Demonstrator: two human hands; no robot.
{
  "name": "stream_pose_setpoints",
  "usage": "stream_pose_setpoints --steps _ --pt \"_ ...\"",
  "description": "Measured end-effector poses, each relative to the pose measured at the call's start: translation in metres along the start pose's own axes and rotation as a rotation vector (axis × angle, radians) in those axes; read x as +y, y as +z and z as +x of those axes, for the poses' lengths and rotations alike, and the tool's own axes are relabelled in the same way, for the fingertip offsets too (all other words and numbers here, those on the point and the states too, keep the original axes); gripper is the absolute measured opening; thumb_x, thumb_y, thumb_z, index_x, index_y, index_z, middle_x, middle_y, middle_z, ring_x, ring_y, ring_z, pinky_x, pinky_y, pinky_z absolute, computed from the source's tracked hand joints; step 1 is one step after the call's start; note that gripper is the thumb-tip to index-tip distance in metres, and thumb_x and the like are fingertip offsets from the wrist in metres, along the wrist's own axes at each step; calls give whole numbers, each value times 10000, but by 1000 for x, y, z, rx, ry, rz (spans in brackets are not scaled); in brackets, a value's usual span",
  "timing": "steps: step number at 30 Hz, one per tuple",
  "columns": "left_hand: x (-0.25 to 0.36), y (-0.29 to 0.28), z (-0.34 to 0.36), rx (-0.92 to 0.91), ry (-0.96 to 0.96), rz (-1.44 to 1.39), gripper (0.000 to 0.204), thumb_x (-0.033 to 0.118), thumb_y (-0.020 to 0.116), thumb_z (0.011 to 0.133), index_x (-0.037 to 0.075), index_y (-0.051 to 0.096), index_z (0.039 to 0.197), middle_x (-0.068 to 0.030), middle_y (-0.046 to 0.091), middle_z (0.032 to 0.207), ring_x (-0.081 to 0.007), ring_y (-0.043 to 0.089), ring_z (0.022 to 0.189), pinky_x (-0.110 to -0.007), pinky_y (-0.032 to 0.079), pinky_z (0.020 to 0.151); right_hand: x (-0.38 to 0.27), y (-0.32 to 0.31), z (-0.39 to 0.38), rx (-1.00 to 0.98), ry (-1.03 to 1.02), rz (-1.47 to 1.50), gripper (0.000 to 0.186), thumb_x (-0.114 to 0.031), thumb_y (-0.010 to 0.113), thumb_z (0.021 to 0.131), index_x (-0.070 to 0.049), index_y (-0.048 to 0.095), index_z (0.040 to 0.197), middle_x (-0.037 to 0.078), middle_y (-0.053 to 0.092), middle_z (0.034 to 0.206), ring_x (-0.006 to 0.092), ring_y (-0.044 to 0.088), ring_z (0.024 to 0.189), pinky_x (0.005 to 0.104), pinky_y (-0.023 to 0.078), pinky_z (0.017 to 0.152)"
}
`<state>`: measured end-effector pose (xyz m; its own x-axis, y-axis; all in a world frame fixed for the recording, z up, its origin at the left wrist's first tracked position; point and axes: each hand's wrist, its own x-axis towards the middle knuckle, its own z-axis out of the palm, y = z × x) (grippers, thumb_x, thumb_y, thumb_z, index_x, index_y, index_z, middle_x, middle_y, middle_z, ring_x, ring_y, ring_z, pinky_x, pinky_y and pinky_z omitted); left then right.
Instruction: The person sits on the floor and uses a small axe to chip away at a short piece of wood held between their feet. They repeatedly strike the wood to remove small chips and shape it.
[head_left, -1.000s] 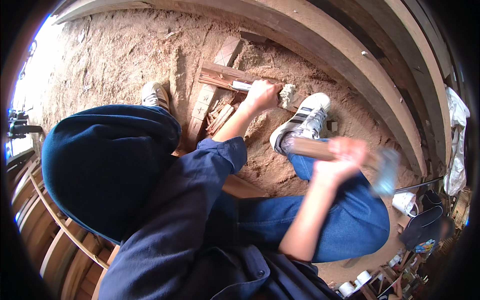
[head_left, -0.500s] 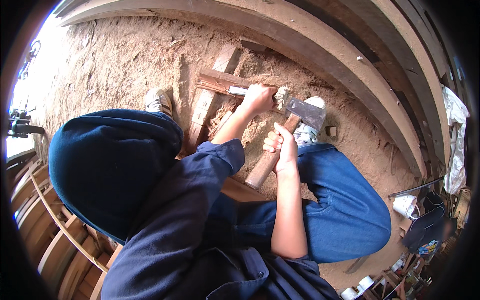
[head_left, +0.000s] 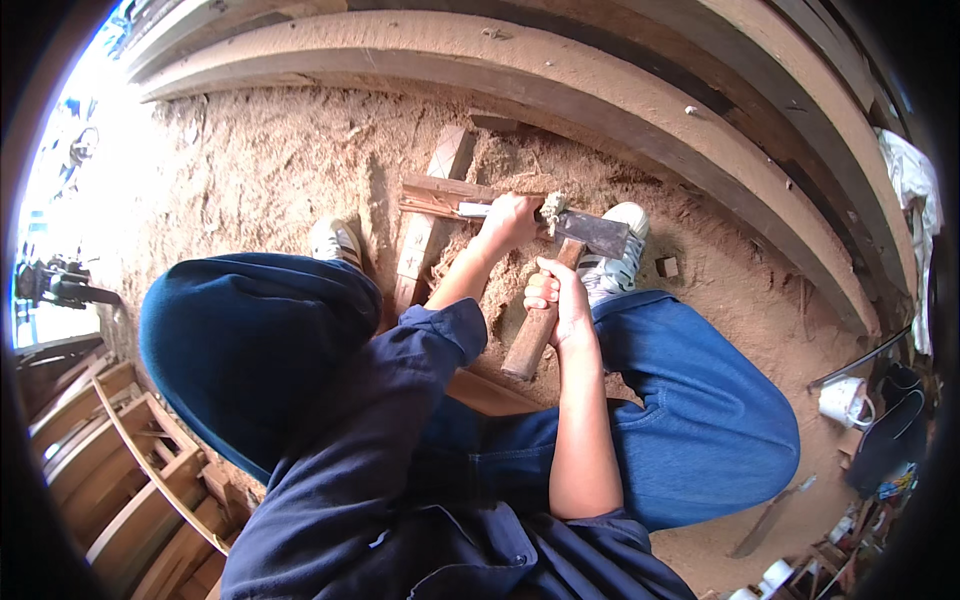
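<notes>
My left hand (head_left: 508, 222) grips a chisel (head_left: 472, 209) lying almost horizontal over a split piece of reddish wood (head_left: 426, 187), which rests across a longer wooden block (head_left: 419, 258) among shavings. The chisel's right end (head_left: 554, 206) is pale and frayed. My right hand (head_left: 560, 305) is closed round the wooden handle of a hammer (head_left: 598, 234), whose dark metal head is at that frayed end; whether they touch I cannot tell. My two sneakers (head_left: 333, 241) are on either side of the work, the right one partly behind the hammer.
Long curved timbers (head_left: 640, 110) arch across the top and right. Curved wooden pieces (head_left: 130, 490) are at lower left. A white mug (head_left: 843, 402), dark bag (head_left: 885, 440) and white cloth (head_left: 905, 175) sit at right. A small wood block (head_left: 668, 265) lies beside my right shoe.
My right hand has swung the hammer leftward from over my right leg to the chisel's end. My left hand keeps its grip. Lately the surroundings have shifted lower in the picture.
</notes>
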<state>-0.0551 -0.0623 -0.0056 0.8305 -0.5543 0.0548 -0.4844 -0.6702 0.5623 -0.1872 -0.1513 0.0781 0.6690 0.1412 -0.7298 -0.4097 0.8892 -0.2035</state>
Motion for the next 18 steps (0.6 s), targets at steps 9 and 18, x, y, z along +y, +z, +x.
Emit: stream_pose_setpoints --steps 9,18 --pt "-15 18 -4 216 56 71 270 143 781 578 -2 617 735 -190 607 715 -384 608 732 -457 496 676 1 12 -4 -33 -26 13 276 -128 551 863 -160 357 669 -79 313 508 44 314 403 215 310 403" --pt "-14 31 -9 194 -52 53 271 226 791 584 69 640 745 -148 645 739 -332 642 722 -412 510 662 1 12 -5 78 -1 -163 267 -142 559 868 -164 372 678 -87 290 485 38 288 388 212 287 397"
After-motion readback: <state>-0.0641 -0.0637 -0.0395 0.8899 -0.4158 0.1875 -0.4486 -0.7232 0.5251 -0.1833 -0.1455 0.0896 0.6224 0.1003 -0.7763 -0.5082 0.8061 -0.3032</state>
